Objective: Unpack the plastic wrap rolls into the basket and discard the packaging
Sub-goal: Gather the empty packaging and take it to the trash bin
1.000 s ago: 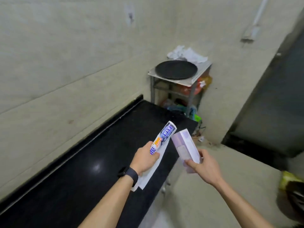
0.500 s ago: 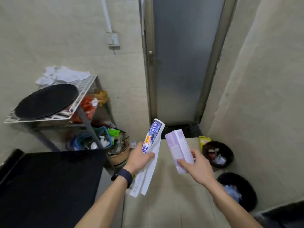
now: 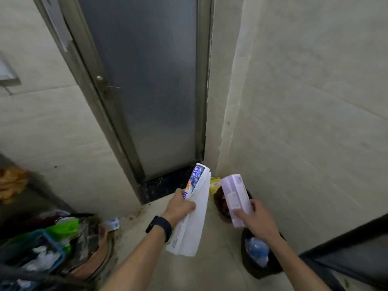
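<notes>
Your left hand (image 3: 180, 206) grips a printed roll (image 3: 196, 179) with white paper (image 3: 192, 227); your right hand (image 3: 255, 219) clasps a lilac box (image 3: 236, 196) above two dark bins (image 3: 252, 267). Beyond the concrete floor (image 3: 210, 274) stands a frosted door (image 3: 151, 80) in pale walls.

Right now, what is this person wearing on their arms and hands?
Both forearms are bare, with no sleeves in view and no gloves. The left hand has a dark band, like a watch strap, around its wrist. The right hand wears nothing.

home utility corner | frosted door (image 3: 147, 91) | bins (image 3: 260, 263) | tiled walls (image 3: 315, 101)
</notes>
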`<state>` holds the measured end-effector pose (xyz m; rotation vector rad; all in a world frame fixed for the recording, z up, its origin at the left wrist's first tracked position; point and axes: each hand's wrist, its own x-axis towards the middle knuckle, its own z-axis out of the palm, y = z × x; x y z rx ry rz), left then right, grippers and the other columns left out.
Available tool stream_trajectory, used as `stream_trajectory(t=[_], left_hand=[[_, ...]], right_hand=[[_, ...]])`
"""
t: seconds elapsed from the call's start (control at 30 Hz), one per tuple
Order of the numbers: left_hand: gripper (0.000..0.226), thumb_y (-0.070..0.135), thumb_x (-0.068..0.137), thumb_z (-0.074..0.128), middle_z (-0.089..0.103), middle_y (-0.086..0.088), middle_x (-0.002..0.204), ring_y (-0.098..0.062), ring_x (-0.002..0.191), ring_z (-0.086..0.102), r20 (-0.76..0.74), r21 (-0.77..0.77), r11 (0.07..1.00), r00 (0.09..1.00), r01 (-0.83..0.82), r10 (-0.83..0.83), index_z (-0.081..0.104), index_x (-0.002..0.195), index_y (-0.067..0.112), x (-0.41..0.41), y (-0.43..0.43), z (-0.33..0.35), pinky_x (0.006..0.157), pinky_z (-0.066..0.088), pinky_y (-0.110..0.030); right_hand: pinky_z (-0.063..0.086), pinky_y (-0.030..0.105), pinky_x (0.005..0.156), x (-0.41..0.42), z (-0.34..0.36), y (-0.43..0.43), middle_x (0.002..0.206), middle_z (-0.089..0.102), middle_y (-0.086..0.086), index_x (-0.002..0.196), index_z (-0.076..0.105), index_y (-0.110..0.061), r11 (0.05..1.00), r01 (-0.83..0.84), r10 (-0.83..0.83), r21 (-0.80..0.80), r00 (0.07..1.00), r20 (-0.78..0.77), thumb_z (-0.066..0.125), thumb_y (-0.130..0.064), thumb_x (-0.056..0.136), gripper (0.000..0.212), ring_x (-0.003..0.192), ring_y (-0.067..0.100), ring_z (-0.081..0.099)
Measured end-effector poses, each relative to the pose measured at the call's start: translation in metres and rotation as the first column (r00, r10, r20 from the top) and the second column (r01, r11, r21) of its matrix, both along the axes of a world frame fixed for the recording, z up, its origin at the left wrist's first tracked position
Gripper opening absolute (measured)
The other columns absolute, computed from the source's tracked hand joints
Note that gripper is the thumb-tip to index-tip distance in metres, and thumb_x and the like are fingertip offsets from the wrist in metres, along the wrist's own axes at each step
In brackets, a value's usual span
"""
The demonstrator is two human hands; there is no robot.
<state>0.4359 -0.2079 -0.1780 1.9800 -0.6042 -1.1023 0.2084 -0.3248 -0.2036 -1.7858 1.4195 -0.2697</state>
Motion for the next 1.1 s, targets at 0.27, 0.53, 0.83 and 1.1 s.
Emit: stream_trajectory(t=[0.27, 0.53, 0.83, 1.1], left_hand=[[0.028, 0.012, 0.083, 0.065, 0.067, 0.000, 0.103, -0.016, 0.087, 0.062, 0.017, 0.016, 0.983, 0.983, 0.182, -0.182, 0.055, 0.103, 0.027, 0.031, -0.151, -0.039, 0.074, 0.046, -0.026], [0.048, 0.021, 0.088, 0.066, 0.060, -0.004, 0.115, -0.022, 0.098, 0.060, -0.116, 0.148, 0.981, 0.988, 0.123, -0.106, 0.041, 0.128, 0.014, 0.037, -0.291, -0.118, 0.080, 0.050, -0.032], [0.080, 0.019, 0.052, 0.065, 0.052, -0.013, 0.114, -0.031, 0.097, 0.060, -0.392, 0.318, 0.945, 0.918, 0.082, 0.052, 0.023, 0.120, 0.017, 0.042, -0.357, -0.276, 0.069, 0.054, -0.036], [0.076, -0.002, 0.076, 0.062, 0.051, 0.004, 0.106, -0.024, 0.099, 0.054, -0.411, 0.320, 0.912, 0.905, 0.254, -0.108, 0.018, 0.131, 0.028, 0.033, -0.389, -0.459, 0.084, 0.049, -0.039]], right_hand=[[0.038, 0.029, 0.073, 0.028, -0.036, -0.125, 0.116, 0.065, 0.005, 0.125, 0.056, -0.012, 0.992, 0.080, -0.074, 0.093, 0.995, -0.067, 0.069, -0.049, 0.085, 0.057, 0.097, 0.025, 0.061], [0.052, 0.040, 0.090, 0.043, -0.115, -0.254, 0.123, 0.066, 0.007, 0.130, 0.055, -0.013, 0.973, 0.094, -0.078, 0.213, 0.994, -0.082, 0.062, -0.070, 0.071, 0.083, 0.107, 0.028, 0.064], [0.047, 0.035, 0.083, 0.041, -0.282, -0.325, 0.122, 0.059, 0.016, 0.132, 0.048, -0.003, 0.868, 0.227, -0.128, 0.442, 0.961, -0.243, 0.059, -0.043, 0.089, 0.060, 0.099, 0.029, 0.059], [0.050, 0.041, 0.095, 0.049, -0.451, -0.347, 0.138, 0.053, 0.018, 0.143, 0.038, -0.004, 0.746, 0.334, -0.193, 0.576, 0.936, -0.294, 0.064, -0.050, 0.087, 0.077, 0.114, 0.032, 0.058]])
